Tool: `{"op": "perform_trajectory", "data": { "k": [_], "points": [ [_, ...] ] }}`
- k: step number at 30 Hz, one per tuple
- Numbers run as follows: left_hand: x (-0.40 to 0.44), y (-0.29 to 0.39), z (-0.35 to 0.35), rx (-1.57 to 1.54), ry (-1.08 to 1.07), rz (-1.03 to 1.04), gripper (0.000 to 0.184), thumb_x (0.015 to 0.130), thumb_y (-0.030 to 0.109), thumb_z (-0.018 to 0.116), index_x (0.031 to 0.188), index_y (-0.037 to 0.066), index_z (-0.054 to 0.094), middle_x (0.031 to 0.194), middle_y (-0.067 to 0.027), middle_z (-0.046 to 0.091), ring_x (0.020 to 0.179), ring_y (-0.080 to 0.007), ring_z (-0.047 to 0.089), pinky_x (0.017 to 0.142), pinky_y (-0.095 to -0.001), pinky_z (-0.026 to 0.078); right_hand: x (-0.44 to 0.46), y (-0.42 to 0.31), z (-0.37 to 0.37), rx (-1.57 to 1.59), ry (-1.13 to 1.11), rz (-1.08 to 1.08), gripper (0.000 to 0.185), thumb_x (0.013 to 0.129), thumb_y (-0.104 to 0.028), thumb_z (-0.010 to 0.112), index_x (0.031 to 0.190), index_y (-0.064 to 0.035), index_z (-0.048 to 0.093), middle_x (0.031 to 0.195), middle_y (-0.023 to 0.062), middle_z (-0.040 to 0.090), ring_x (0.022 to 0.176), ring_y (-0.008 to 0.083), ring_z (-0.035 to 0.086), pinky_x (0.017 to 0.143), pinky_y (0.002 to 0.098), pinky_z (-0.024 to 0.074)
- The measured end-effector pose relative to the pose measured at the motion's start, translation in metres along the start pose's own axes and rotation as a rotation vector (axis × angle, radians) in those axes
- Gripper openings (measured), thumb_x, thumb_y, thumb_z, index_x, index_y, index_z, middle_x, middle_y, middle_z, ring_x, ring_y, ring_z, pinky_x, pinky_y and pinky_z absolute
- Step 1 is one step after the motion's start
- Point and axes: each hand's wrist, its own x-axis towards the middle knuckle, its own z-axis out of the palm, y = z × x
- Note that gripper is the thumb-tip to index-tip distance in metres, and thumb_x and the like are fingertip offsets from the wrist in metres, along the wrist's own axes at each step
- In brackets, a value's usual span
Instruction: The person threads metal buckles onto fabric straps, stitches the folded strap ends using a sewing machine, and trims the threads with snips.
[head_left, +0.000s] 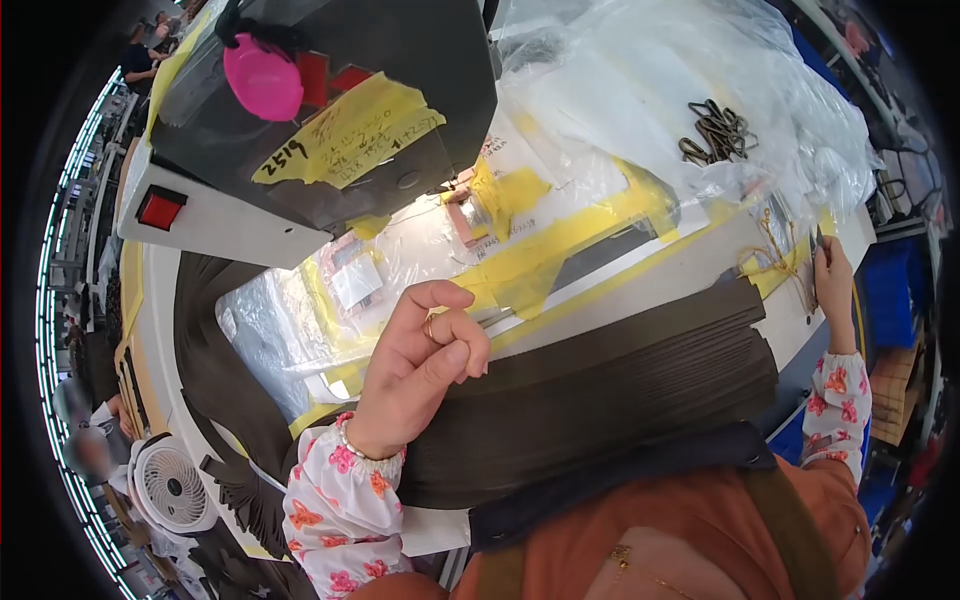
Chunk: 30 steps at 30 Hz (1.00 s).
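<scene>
My left hand (420, 365) is raised over the near side of the work surface, fingers curled in and thumb against them. A ring and a beaded bracelet are on it, and nothing shows between the fingers. Below it lies a thick stack of dark brown strips (590, 400), spread in long overlapping layers. At the right edge of the table, my right hand (834, 278) has its fingers closed on a small dark pointed piece (816, 242), mostly hidden by the fingers. Tangled yellow string (768, 258) lies just left of that hand.
A dark machine head (330, 110) with a pink tag (262, 78) and red switch (161, 208) overhangs the upper left. Clear plastic (610, 70) carries dark metal hooks (718, 132). More brown strips (215, 350) hang left, near a white fan (174, 485). Blue bins (888, 290) stand right.
</scene>
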Motion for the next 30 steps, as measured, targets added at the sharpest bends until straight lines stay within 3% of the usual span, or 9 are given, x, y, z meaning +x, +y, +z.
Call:
{"op": "perform_trajectory", "data": {
  "k": [2,5,7,9,11,13,18,19,30],
  "points": [
    [0.002,0.0,-0.001,-0.029,-0.026,-0.015,0.035,0.09,0.013,0.052,0.12,0.008,0.035,0.074,-0.0029,0.047,0.07,-0.0112,0.044,0.074,-0.0304,0.039,-0.003,-0.026,-0.002,0.323,0.13,0.084,0.015,0.091,-0.008,0.045,0.102,0.001,0.049,0.075,0.0061,0.057,0.061,0.0101,0.053,0.06,0.0235,0.0453],
    [0.003,0.0,-0.003,-0.061,-0.037,-0.035,0.033,0.09,0.013,0.051,0.119,0.008,0.036,0.073,-0.0022,0.046,0.069,-0.0112,0.043,0.073,-0.0306,0.039,0.002,-0.103,-0.01,0.633,0.253,-0.093,0.021,0.096,-0.013,0.04,0.108,0.0012,0.049,0.084,0.0052,0.058,0.063,0.0066,0.051,0.059,0.021,0.0445],
    [0.003,0.0,-0.003,-0.068,-0.05,-0.046,0.032,0.09,0.013,0.051,0.118,0.008,0.036,0.072,-0.002,0.045,0.068,-0.0113,0.043,0.073,-0.0307,0.039,-0.003,-0.169,-0.012,0.789,0.155,-0.306,0.021,0.096,-0.013,0.04,0.11,0.0006,0.049,0.089,0.0064,0.058,0.062,0.0061,0.05,0.058,0.0202,0.0432],
    [0.004,0.001,-0.002,-0.061,-0.045,-0.05,0.032,0.09,0.013,0.052,0.118,0.008,0.037,0.073,-0.0022,0.046,0.069,-0.0115,0.044,0.073,-0.0309,0.039,-0.01,-0.207,-0.013,0.684,-0.128,-0.438,0.021,0.096,-0.012,0.041,0.109,-0.001,0.052,0.085,0.0069,0.06,0.062,0.0072,0.051,0.056,0.0217,0.0416],
    [0.003,0.001,-0.004,-0.058,-0.043,-0.063,0.032,0.09,0.013,0.052,0.118,0.008,0.037,0.074,-0.0023,0.046,0.069,-0.0118,0.044,0.073,-0.0307,0.039,-0.002,-0.261,-0.008,0.467,-0.234,-0.905,0.019,0.087,-0.017,0.056,0.099,-0.0041,0.061,0.077,0.0071,0.06,0.06,0.0167,0.055,0.052,0.0278,0.0428],
    [0.003,0.001,-0.005,-0.049,-0.049,-0.078,0.032,0.089,0.012,0.052,0.117,0.007,0.037,0.074,-0.0023,0.046,0.07,-0.0121,0.045,0.074,-0.0301,0.04,-0.001,-0.3,0.003,0.428,-0.313,-1.173,0.023,0.08,-0.023,0.063,0.096,-0.0065,0.062,0.07,0.005,0.057,0.059,0.0212,0.055,0.052,0.0305,0.0437],
    [0.002,0.003,-0.006,0.001,-0.031,-0.147,0.032,0.092,0.008,0.048,0.12,0.004,0.034,0.081,-0.0036,0.047,0.074,-0.0103,0.044,0.074,-0.0246,0.037,-0.015,-0.353,0.039,0.545,-0.376,-1.318,0.031,0.075,-0.034,0.066,0.095,-0.01,0.063,0.059,0.0042,0.052,0.051,0.0225,0.055,0.045,0.0345,0.0408],
    [0.001,0.003,-0.005,0.015,-0.01,-0.168,0.032,0.092,0.008,0.047,0.12,0.004,0.034,0.082,-0.0033,0.047,0.074,-0.01,0.044,0.073,-0.0239,0.037,-0.014,-0.356,0.045,0.515,-0.432,-1.344,0.032,0.069,-0.032,0.073,0.091,-0.0101,0.064,0.062,-0.0007,0.049,0.048,0.0157,0.051,0.041,0.0285,0.0363],
    [0.001,0.004,-0.009,0.164,-0.085,-0.143,0.034,0.092,0.007,0.047,0.122,0.002,0.032,0.085,-0.0032,0.046,0.075,-0.0093,0.042,0.073,-0.0225,0.038,-0.017,-0.351,0.066,0.592,-0.438,-1.366,0.026,0.069,-0.029,0.073,0.082,-0.0089,0.063,0.061,0.0001,0.051,0.045,0.0168,0.05,0.04,0.0297,0.0378]
  ]
}}
